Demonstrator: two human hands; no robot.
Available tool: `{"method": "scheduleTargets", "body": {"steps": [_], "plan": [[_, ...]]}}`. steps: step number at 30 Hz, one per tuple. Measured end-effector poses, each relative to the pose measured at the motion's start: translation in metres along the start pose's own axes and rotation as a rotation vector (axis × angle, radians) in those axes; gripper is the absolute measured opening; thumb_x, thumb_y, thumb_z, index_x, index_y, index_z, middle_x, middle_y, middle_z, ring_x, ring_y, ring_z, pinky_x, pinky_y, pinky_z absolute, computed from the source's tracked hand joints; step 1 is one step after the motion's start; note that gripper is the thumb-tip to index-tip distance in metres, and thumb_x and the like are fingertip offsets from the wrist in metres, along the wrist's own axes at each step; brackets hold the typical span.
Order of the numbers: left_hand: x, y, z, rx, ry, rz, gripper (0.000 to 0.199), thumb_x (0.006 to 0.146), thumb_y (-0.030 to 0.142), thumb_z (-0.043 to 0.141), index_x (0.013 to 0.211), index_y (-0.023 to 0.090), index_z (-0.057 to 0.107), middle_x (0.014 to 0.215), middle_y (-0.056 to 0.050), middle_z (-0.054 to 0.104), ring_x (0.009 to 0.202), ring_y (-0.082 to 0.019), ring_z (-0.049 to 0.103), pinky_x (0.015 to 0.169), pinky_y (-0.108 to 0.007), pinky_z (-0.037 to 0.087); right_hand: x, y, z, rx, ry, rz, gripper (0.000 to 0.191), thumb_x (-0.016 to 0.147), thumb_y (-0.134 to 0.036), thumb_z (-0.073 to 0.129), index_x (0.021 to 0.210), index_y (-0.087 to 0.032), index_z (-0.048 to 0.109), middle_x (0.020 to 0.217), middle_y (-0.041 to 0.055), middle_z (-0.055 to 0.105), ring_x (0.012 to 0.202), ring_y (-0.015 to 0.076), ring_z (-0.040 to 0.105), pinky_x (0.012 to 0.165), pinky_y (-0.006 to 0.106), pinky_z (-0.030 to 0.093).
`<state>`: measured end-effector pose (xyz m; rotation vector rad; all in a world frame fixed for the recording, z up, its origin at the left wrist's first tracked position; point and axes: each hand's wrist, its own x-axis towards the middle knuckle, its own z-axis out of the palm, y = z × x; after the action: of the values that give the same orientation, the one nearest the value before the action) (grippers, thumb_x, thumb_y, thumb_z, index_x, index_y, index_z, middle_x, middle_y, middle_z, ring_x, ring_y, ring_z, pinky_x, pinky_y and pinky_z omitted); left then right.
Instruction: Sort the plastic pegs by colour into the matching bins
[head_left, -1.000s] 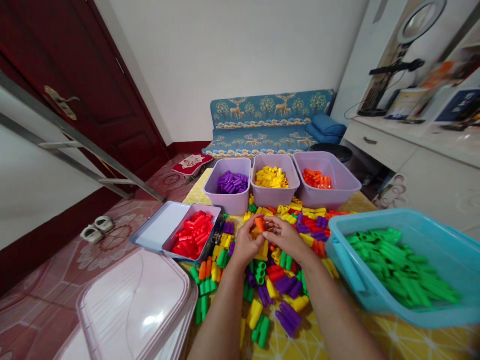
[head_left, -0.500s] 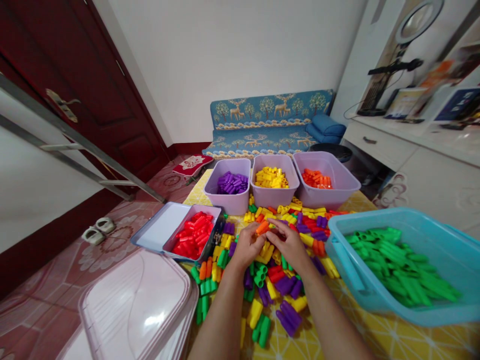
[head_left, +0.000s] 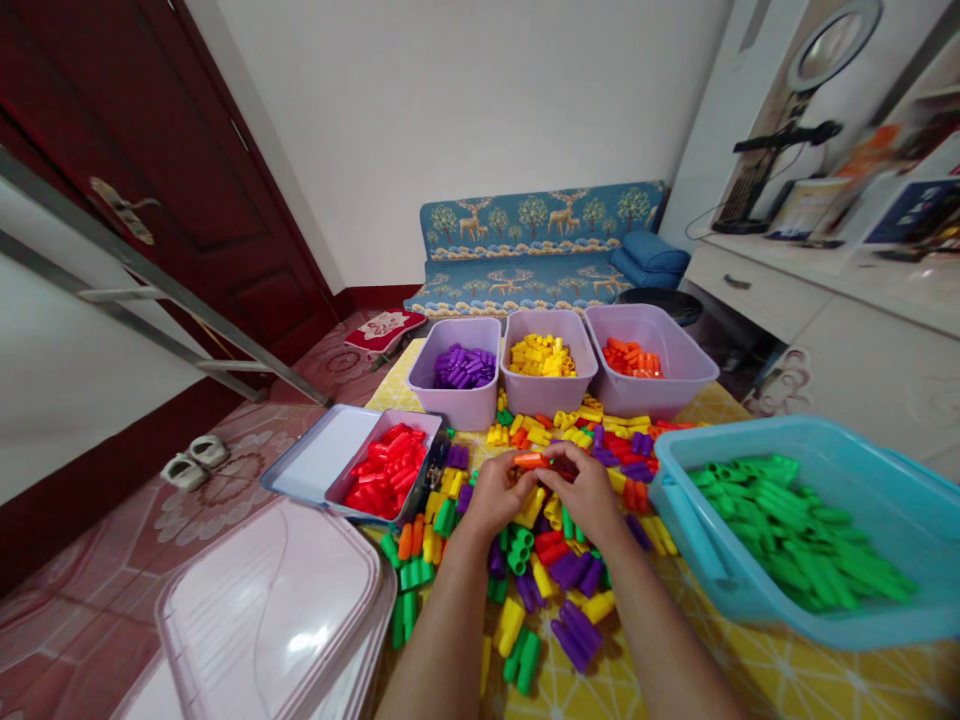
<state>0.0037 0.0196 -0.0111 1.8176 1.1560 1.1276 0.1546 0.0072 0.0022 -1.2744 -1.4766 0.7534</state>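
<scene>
Between my left hand [head_left: 495,492] and my right hand [head_left: 581,487] is an orange plastic tube block [head_left: 531,460], lying crosswise above the pile. My left fingers are closed on its left end; the right thumb and fingers pinch at its right end. Under and around both hands spreads a mixed heap of tube blocks, such as green ones [head_left: 520,550], purple ones [head_left: 576,636] and yellow ones [head_left: 510,625]. Some blocks are hidden beneath my hands.
Behind the heap stand lilac bins of purple [head_left: 454,405], yellow [head_left: 551,395] and orange blocks [head_left: 660,395]. A case [head_left: 311,465] of red blocks lies left, near stacked lids [head_left: 277,600]. A blue tub [head_left: 780,625] of green blocks is at right. A sofa [head_left: 525,265] stands beyond.
The orange block has turned from slanted to nearly level. My right fingers have curled in and now meet its right end. The bins and heap look the same.
</scene>
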Motion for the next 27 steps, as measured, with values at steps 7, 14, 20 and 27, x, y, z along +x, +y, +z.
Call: {"method": "scheduleTargets", "body": {"steps": [7,14,20,27], "plan": [[0.003,-0.006,0.0,0.041,0.005,-0.037,0.022,0.082,0.032,0.058,0.085,0.014,0.071,0.077,-0.004,0.071,0.072,-0.017,0.062,0.066,-0.025,0.047,0.0,-0.021,-0.012,0.192,-0.106,0.044,0.031,0.077,-0.031,0.063,0.105,-0.017,0.063,0.097,0.007,0.07,0.084,0.0196,0.067,0.076,0.033,0.053],[0.003,-0.003,0.001,0.044,0.074,-0.092,0.028,0.083,0.035,0.057,0.095,0.015,0.072,0.088,-0.007,0.073,0.077,-0.019,0.066,0.072,-0.029,0.051,0.021,-0.043,-0.041,0.417,0.022,0.105,0.041,0.073,-0.042,0.07,0.107,-0.019,0.065,0.107,0.0087,0.069,0.092,0.022,0.067,0.079,0.035,0.055],[0.004,-0.001,-0.001,0.097,0.105,-0.073,0.029,0.084,0.039,0.056,0.092,0.016,0.073,0.093,-0.007,0.073,0.088,-0.02,0.066,0.08,-0.03,0.049,0.028,-0.045,-0.04,0.498,0.25,0.064,0.048,0.076,-0.045,0.067,0.117,-0.021,0.057,0.119,0.0105,0.063,0.102,0.0223,0.065,0.089,0.038,0.052],[0.001,0.002,-0.006,0.035,0.123,-0.108,0.053,0.094,0.047,0.033,0.09,0.012,0.072,0.069,-0.005,0.069,0.07,-0.017,0.064,0.071,-0.028,0.047,-0.003,-0.027,-0.034,-0.147,-0.387,0.016,0.03,0.066,-0.019,0.069,0.096,-0.022,0.071,0.093,0.0035,0.07,0.075,0.0184,0.064,0.07,0.031,0.05]]}}
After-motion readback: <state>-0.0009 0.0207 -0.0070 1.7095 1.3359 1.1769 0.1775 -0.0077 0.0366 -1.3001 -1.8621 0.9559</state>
